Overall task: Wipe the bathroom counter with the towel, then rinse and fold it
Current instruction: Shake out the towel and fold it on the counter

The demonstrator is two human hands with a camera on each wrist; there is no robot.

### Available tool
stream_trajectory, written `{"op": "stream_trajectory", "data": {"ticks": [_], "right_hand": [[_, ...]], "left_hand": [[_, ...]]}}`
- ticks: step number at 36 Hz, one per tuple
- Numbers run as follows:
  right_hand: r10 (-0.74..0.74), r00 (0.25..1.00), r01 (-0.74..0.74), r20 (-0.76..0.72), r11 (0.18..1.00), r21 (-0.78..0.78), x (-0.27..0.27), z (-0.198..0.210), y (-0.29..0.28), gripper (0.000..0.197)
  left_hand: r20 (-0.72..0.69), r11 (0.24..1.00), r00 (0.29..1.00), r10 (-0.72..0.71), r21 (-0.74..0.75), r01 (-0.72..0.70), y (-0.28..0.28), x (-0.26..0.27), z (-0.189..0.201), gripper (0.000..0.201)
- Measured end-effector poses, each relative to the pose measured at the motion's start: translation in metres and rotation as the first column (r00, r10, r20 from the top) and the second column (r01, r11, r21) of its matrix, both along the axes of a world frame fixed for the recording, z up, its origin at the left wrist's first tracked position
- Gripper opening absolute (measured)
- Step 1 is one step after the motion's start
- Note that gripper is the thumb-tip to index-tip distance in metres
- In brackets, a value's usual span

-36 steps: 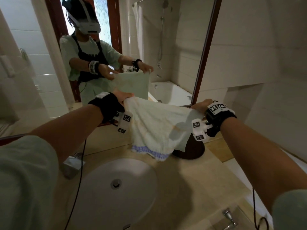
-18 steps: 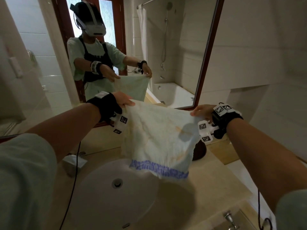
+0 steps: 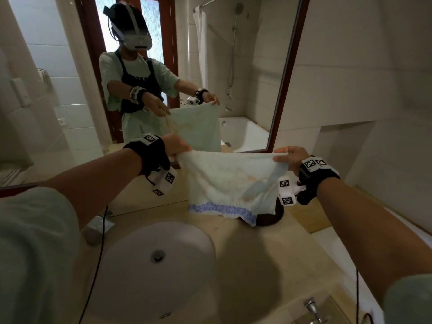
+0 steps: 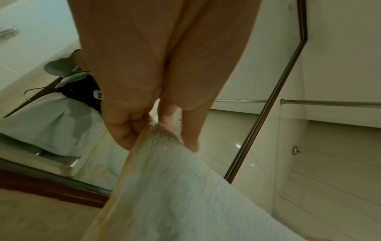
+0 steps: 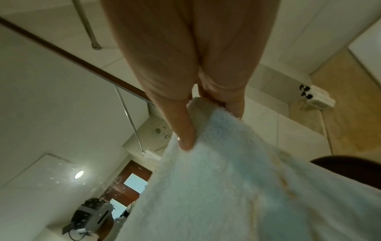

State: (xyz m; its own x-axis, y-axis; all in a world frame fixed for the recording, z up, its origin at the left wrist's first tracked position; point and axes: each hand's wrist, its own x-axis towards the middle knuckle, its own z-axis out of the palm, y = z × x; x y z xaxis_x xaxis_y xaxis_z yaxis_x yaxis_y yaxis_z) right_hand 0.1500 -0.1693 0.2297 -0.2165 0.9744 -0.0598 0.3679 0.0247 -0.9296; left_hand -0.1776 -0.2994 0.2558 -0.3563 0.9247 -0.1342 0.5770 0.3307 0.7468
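Note:
A pale green towel (image 3: 229, 181) with a blue patterned hem and yellowish stains hangs spread in the air above the beige counter (image 3: 268, 258), behind the sink. My left hand (image 3: 178, 146) pinches its upper left corner and my right hand (image 3: 288, 156) pinches its upper right corner. The top edge is stretched taut between them. In the left wrist view the fingers (image 4: 125, 130) and thumb clamp the towel corner (image 4: 164, 187). In the right wrist view the thumb and fingers (image 5: 185, 130) pinch the fluffy towel edge (image 5: 216, 171).
A white oval sink (image 3: 149, 265) lies below and left of the towel. A dark round object (image 3: 271, 217) stands on the counter behind the hem. A chrome fitting (image 3: 312, 307) sits near the front right. The mirror (image 3: 163, 66) rises behind; a small soap dish (image 3: 98, 226) sits at left.
My hands have drawn apart and the towel, bunched a second ago, now hangs flat and stretched wide. The right hand moved right; the hem lifted slightly since half a second ago.

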Motion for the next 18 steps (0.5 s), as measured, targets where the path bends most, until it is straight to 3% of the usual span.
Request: {"op": "stream_trajectory", "data": {"ticks": [3,5,9,11,12,14,18], "right_hand": [[0.001,0.999,-0.001,0.051,1.000,0.008,0.013,0.001,0.007,0.021],[0.004,0.995,-0.006,0.098,1.000,0.027,0.021,0.001,0.011,0.028],[-0.019,0.976,-0.008,0.217,0.992,0.126,0.037,0.002,0.016,0.032],[-0.030,0.968,-0.010,0.249,0.988,0.155,0.046,0.001,0.018,0.036],[-0.031,0.965,-0.010,0.261,0.988,0.155,0.051,0.002,0.019,0.038],[-0.020,0.955,-0.029,0.295,0.986,0.161,0.060,0.001,0.022,0.040],[-0.024,0.904,-0.071,0.427,0.976,0.207,0.073,0.000,0.027,0.038]], "left_hand": [[-0.021,0.995,0.995,-0.095,-0.017,0.094,0.005,0.009,-0.006,0.031],[-0.062,0.994,0.993,-0.104,-0.029,0.103,0.010,0.012,-0.010,0.016],[-0.020,0.995,1.000,0.001,0.099,0.001,0.023,0.021,-0.018,0.011],[-0.019,0.985,0.999,0.042,0.170,-0.038,0.023,0.030,-0.019,0.031],[-0.043,0.980,0.998,0.052,0.193,-0.042,0.023,0.035,-0.019,0.030],[-0.096,0.978,0.992,0.079,0.198,-0.059,0.023,0.047,-0.021,0.008],[-0.182,0.968,0.970,0.163,0.219,-0.122,0.029,0.064,-0.028,0.013]]}}
